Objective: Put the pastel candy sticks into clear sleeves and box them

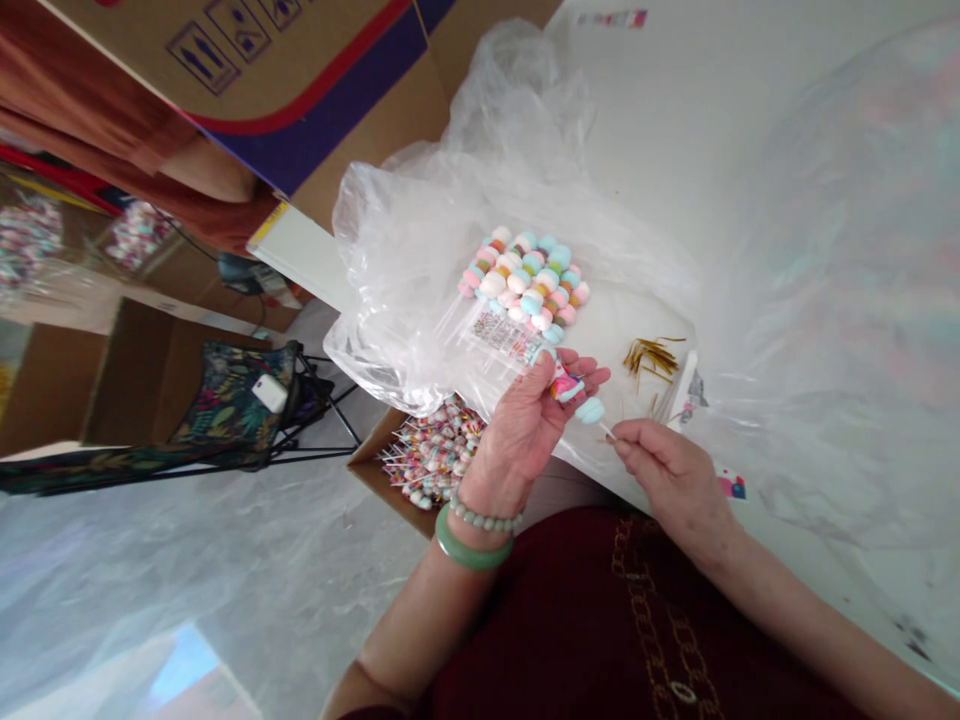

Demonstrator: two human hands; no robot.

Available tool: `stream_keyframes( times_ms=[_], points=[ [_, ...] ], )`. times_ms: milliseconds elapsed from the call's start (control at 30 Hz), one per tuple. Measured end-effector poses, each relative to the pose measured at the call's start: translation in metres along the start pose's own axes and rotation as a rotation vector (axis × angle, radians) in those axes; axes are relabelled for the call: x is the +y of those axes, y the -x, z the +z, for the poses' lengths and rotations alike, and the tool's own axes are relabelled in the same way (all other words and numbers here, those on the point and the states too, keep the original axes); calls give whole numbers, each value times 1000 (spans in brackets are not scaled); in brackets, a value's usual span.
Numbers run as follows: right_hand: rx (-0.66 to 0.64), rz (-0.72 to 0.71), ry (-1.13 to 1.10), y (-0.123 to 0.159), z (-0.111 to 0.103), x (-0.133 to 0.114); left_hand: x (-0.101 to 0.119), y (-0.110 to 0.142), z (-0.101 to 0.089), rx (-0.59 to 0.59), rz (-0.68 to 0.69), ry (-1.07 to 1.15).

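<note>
In the head view, my left hand is palm up, with the thumb against a small pink, white and blue printed piece; whether it is a wrapper or a label I cannot tell. The fingers of my right hand pinch the thin white stick of a lollipop with a pale blue head, close to the left fingertips. Just beyond lies a pile of pink, white and blue candy lollipops on clear plastic. Gold twist ties lie in a loose bunch beyond my right hand.
A cardboard box of wrapped lollipops stands below the table edge at left. Crumpled clear plastic covers part of the white table. A large carton stands at the back, another person's arm beside it. A folding chair holds a phone.
</note>
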State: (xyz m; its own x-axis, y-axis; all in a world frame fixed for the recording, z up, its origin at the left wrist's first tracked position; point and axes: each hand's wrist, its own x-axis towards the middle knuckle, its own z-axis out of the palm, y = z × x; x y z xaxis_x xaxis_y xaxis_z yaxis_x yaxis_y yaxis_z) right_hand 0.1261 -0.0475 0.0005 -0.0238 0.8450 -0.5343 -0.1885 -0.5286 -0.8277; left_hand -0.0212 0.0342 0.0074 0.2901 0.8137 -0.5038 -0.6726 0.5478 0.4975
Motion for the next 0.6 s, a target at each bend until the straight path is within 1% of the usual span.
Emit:
stream_keyframes(
  times_ms=[67,167,233,333,367,433,500,600],
  points=[
    [30,55,-98,-2,2,-5,6,1,-3,5,-53,-15],
    [-23,153,-266,-4,-1,-12,14,1,-8,0,-91,-72],
    [-89,203,-330,-5,-3,-15,15,1,-9,-20,-65,-88],
    [-185,266,-392,-6,-4,-16,8,2,-6,-66,25,-106],
    [-189,269,-394,-7,-2,-16,5,3,-4,-81,60,-117],
    [-157,253,-369,-6,3,-16,0,4,-1,-100,96,-131],
    [-117,232,-341,-5,7,-15,-3,5,0,-108,80,-119],
    [-89,181,-342,-2,11,-16,-2,2,-3,-105,-4,-92]
  ],
)
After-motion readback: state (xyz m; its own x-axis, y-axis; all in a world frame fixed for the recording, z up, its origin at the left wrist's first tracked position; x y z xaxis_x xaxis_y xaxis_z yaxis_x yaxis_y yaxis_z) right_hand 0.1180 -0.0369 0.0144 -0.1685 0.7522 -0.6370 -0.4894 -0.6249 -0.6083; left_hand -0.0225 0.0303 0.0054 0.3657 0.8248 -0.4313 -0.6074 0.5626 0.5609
